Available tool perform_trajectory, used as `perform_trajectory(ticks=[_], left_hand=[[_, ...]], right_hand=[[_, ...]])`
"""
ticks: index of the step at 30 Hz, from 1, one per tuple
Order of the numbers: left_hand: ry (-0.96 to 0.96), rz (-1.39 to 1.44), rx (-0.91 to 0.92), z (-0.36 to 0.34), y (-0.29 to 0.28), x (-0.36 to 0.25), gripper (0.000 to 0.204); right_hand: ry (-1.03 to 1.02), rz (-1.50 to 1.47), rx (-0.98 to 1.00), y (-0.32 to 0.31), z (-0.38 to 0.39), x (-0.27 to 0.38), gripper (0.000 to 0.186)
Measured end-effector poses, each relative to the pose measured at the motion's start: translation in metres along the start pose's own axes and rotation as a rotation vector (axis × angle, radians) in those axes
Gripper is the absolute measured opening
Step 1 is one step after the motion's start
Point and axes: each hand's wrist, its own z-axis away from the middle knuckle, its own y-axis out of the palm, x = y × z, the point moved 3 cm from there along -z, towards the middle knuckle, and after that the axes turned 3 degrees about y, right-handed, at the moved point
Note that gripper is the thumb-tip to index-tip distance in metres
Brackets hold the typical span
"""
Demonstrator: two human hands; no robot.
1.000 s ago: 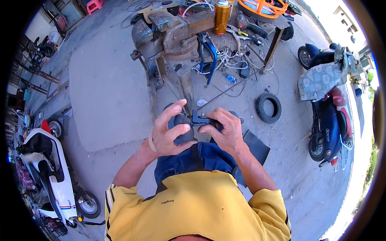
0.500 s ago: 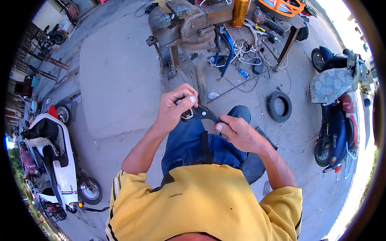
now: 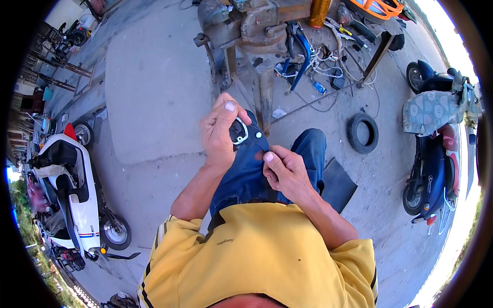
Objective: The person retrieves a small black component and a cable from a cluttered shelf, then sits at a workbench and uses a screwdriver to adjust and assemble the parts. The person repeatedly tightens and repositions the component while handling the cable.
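My left hand is closed around a dark part with a silver-rimmed opening and a black curved arm carrying a pale bolt or boss. My right hand is closed, thumb and forefinger pinched on the lower end of that arm, just right of and below my left hand. The part is held above my jeans. Much of it is hidden by my left fingers.
A rusty vise on a metal stand, pliers, cables, an orange-gold can. A loose tyre and rubber sheet lie right. Scooters stand left and right.
The dark part has been turned to show its rimmed opening. Both hands have moved up relative to my shirt; my left hand rose a little, my right hand moved slightly left. The view has shifted.
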Motion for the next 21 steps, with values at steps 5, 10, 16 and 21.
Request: perform_trajectory(ticks=[5, 10, 16, 21], left_hand=[[-0.274, 0.07, 0.171, -0.019, -0.02, 0.016, 0.048], [-0.263, 0.204, -0.057, -0.023, -0.007, 0.017, 0.042], [-0.211, 0.166, -0.125, -0.018, -0.009, 0.012, 0.041], [-0.331, 0.18, 0.0, -0.024, -0.015, 0.023, 0.041]], right_hand=[[0.143, 0.391, 0.353, -0.026, 0.006, 0.052, 0.033], [0.206, 0.032, 0.175, -0.019, 0.008, 0.032, 0.034], [0.018, 0.07, 0.155, -0.013, -0.002, 0.019, 0.042], [0.121, 0.214, 0.217, -0.029, 0.008, 0.041, 0.041]])
